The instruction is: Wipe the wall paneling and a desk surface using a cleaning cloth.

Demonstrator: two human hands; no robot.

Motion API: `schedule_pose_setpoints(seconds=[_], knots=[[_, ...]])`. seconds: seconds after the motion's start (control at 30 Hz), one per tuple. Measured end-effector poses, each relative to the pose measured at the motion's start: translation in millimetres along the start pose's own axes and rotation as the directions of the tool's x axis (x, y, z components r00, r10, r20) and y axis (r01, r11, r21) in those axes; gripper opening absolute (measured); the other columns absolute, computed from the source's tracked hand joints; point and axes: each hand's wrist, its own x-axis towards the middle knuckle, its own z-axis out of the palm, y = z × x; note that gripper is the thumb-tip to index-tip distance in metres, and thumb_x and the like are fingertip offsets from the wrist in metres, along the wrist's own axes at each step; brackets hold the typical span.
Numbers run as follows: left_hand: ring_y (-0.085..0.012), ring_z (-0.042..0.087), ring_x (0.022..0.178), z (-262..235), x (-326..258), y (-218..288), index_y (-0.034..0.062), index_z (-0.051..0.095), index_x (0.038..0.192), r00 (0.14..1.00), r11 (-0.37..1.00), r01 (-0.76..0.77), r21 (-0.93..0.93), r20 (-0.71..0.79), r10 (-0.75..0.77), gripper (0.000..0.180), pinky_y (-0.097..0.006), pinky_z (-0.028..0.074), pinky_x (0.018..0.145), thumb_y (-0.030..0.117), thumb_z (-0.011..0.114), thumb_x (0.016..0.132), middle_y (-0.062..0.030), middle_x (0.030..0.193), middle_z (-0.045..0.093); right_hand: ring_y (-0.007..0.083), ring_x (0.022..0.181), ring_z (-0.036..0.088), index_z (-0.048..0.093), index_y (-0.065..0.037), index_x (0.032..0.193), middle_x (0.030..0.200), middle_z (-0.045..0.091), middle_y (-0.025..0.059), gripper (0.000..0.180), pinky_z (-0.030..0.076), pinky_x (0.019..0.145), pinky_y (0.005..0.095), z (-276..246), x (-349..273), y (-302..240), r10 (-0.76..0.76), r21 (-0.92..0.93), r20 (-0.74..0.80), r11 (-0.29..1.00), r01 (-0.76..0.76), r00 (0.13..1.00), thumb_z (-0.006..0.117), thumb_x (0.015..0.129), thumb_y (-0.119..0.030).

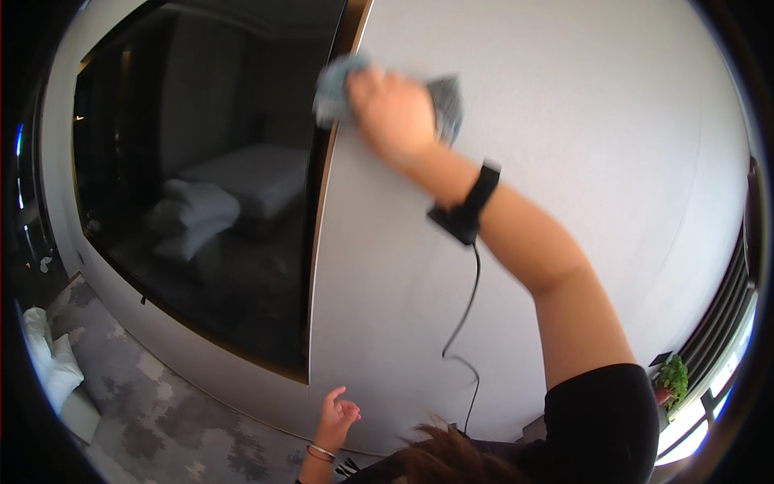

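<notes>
My right hand is raised high, its fingers closed on a grey-blue cloth. The cloth bunches out on both sides of the hand and lies over the brown edge trim of a large dark screen. Hand and cloth are slightly blurred. Low in the view, my left hand hangs free near the bottom corner of the screen. Its fingers are loosely bent and apart, with nothing in them.
A black strap on my right wrist trails a thin black cable. The pale wall extends rightward to a dark curtain and a green plant. White pillows and patterned carpet lie at lower left.
</notes>
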Motion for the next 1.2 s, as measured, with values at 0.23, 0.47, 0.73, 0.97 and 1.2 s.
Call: schedule_pose_setpoints(seconds=[0.23, 0.47, 0.73, 0.97, 1.2], knots=[[-0.0162, 0.056, 0.086, 3.5, 18.9, 1.4, 0.0052, 0.027, 0.135, 0.983, 0.996, -0.086, 0.022, 0.167, 0.081, 0.057, -0.03, 0.049, 0.081, 0.004, 0.059, 0.088, -0.0088, 0.094, 0.055, 0.0166, 0.081, 0.055, 0.062, -0.015, 0.098, 0.091, 0.055, 0.0006, 0.021, 0.045, 0.063, 0.0316, -10.6, -129.6, -76.2, -0.703, 0.353, 0.066, 0.68, 0.642, 0.708, 0.054, 0.079, -0.019], [-0.0112, 0.052, 0.081, 2.4, 28.6, -8.3, 0.0089, 0.028, 0.139, 0.991, 0.999, -0.041, 0.034, 0.13, 0.037, 0.056, -0.026, 0.046, 0.077, 0.012, 0.058, 0.091, -0.002, 0.088, 0.053, 0.0263, 0.097, 0.058, 0.054, -0.02, 0.112, 0.104, 0.057, 0.0043, 0.033, 0.051, 0.071, 0.0395, -21.2, 77.7, 62.4, -0.027, -0.107, 0.035, 0.994, 0.03, 0.999, 0.056, 0.081, -0.011], [-0.0174, 0.058, 0.092, 4.8, 62.5, -2.6, 0.0045, 0.031, 0.135, 0.987, 0.997, -0.023, 0.075, 0.161, 0.011, 0.052, -0.032, 0.048, 0.084, 0.009, 0.058, 0.09, -0.0117, 0.099, 0.058, 0.0298, 0.109, 0.055, 0.055, -0.024, 0.116, 0.115, 0.057, 0.0062, 0.032, 0.045, 0.081, 0.0484, -13.8, 168.0, 146.6, 0.381, -0.144, -0.121, 0.907, -0.396, 0.917, 0.053, 0.086, -0.013], [-0.0117, 0.052, 0.082, -4.0, 72.4, -45.1, 0.0097, 0.031, 0.138, 0.97, 1.0, 0.005, 0.01, 0.242, -0.007, 0.055, -0.026, 0.046, 0.076, 0.013, 0.058, 0.091, -0.0023, 0.089, 0.053, 0.036, 0.107, 0.055, 0.05, -0.017, 0.122, 0.114, 0.058, 0.013, 0.039, 0.048, 0.086, 0.0456, -62.9, 74.6, 292.4, 0.579, -0.261, -0.191, 0.749, -0.609, 0.793, 0.051, 0.084, -0.01], [-0.0119, 0.052, 0.082, 37.0, 84.7, -29.4, 0.0084, 0.032, 0.138, 0.891, 0.993, 0.119, 0.022, 0.438, -0.117, 0.054, -0.026, 0.045, 0.076, 0.014, 0.058, 0.091, -0.003, 0.088, 0.054, 0.0387, 0.117, 0.05, 0.043, -0.015, 0.135, 0.127, 0.052, 0.0235, 0.059, 0.041, 0.098, 0.0453, -145.5, -122.6, 467.3, 0.9, -0.227, -0.163, 0.364, -0.903, 0.404, 0.051, 0.085, -0.045]])
